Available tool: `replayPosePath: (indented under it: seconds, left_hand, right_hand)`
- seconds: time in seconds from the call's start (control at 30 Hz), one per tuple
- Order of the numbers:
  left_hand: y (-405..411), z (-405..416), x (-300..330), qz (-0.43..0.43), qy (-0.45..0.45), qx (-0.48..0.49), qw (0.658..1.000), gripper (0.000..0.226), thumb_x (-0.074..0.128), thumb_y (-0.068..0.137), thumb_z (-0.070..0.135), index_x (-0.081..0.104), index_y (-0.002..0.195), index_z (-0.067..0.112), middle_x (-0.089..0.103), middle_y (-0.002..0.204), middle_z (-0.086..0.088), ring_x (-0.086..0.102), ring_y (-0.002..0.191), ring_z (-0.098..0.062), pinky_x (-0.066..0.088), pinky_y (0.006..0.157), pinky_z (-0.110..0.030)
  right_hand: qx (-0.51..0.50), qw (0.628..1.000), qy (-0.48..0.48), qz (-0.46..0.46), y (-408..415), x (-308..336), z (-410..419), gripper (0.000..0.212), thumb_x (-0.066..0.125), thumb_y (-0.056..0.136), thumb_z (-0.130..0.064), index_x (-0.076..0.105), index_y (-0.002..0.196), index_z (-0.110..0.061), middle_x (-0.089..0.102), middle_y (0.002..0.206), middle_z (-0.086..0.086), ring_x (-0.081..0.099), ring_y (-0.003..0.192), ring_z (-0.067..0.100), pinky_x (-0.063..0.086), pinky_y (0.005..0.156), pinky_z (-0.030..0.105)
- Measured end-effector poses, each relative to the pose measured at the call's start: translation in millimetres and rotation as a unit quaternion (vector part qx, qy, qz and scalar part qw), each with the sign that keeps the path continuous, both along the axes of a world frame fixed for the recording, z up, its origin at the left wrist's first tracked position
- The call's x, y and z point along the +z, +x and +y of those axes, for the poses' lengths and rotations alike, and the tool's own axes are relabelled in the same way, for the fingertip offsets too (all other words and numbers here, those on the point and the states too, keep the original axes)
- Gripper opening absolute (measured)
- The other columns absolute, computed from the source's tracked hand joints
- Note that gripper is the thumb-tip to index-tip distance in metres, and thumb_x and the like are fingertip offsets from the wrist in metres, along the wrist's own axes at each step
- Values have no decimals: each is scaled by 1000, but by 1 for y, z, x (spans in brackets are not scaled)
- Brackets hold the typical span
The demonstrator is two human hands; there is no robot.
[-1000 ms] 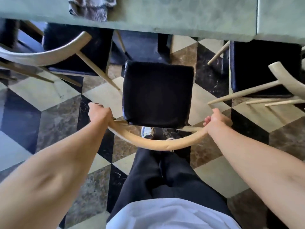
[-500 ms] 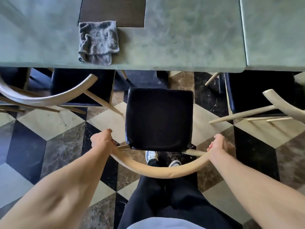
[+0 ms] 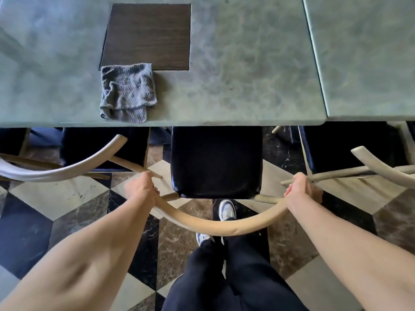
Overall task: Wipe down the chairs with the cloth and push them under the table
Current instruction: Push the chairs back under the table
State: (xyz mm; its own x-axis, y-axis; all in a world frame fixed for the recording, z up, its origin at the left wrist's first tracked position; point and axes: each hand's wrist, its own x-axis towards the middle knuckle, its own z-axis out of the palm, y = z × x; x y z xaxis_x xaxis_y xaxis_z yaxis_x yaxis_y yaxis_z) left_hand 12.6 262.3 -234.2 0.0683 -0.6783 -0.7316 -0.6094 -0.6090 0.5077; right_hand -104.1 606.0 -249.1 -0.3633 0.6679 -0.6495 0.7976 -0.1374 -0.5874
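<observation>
**Q:** head cam count, what's seen?

**A:** Three chairs are seen. The middle chair (image 3: 216,161) is gripped at its curved wooden backrest (image 3: 221,225) by two hands: the left hand (image 3: 140,187) is wrapped closed round the left end, the right hand (image 3: 302,189) is clamped round the right end. A second chair (image 3: 67,162) is parked on the left and a third chair (image 3: 368,158) on the right, both partly tucked under. One grey cloth (image 3: 126,92) is left folded on the green table (image 3: 247,63), near its front edge, overlapping the corner of one dark wood panel (image 3: 147,37). Two sneakers are spotted on the checkered floor (image 3: 56,198).

**Q:** anything changed vs half a second back?

**A:** The black seat's front edge is now slid just under the table edge; earlier a gap of floor was visible there. More tabletop is shown, and the same grip is kept.
</observation>
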Motion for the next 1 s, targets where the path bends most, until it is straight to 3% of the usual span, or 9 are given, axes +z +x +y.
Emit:
replayPosePath:
  seconds: [0.1,0.23,0.37,0.5,0.6,0.7,0.83,1.0]
  left_hand:
    - [-27,4,-5,15,-11,29,999,18,68,80,17,58,68,9,53,60,-8,43,44,-18,42,51,-28]
    - [-55,3,-8,12,-32,44,998,13,60,76,23,58,73,11,55,62,-8,45,46,-19,44,52,-30]
    - [-77,-3,-11,16,-45,81,996,33,48,73,40,62,78,10,60,64,-11,48,45,-24,47,51,-33]
    - [-99,-9,-17,20,-57,124,990,41,39,77,37,64,81,5,56,66,-11,44,44,-23,40,48,-29]
    - [-114,-7,-13,28,-60,124,990,29,37,87,28,55,73,10,53,63,-10,42,38,-23,35,38,-20]
    - [-125,-10,-13,44,-69,124,989,32,34,92,28,57,83,9,54,63,-9,43,28,-20,33,32,-13]
    - [-136,-31,-37,38,-76,145,986,49,32,75,40,68,81,7,69,79,-17,59,53,-32,50,51,-36]
    - [-138,-48,-68,2,-103,121,987,58,28,66,49,71,77,11,75,93,-20,59,67,-34,57,81,-55]
  right_hand:
    - [-3,1000,13,-5,-30,-14,3,19,62,73,-23,51,69,-9,59,54,8,43,32,13,43,43,24]
    - [8,1000,14,-11,-65,-24,0,21,65,66,-30,59,67,-10,61,53,6,51,37,18,49,49,29]
    - [9,1000,21,-10,-96,-21,-9,18,67,66,-23,64,63,-6,60,47,7,49,35,20,46,43,27]
    - [20,999,28,-8,-125,-22,-17,19,66,67,-23,62,61,-6,59,48,8,46,31,18,43,40,24]
    - [38,999,33,-12,-141,-24,-22,19,66,69,-24,64,62,-7,58,47,6,45,30,17,41,38,23]
    - [43,999,24,-9,-151,-24,-26,16,65,71,-22,63,62,-9,57,47,6,44,28,16,40,37,22]
    - [8,1000,2,18,-159,-23,-31,28,53,74,-33,60,65,-7,56,52,8,44,34,20,40,41,23]
    - [-46,998,-29,45,-161,-21,-33,41,38,80,-42,59,66,-10,57,57,8,48,44,21,42,48,26]
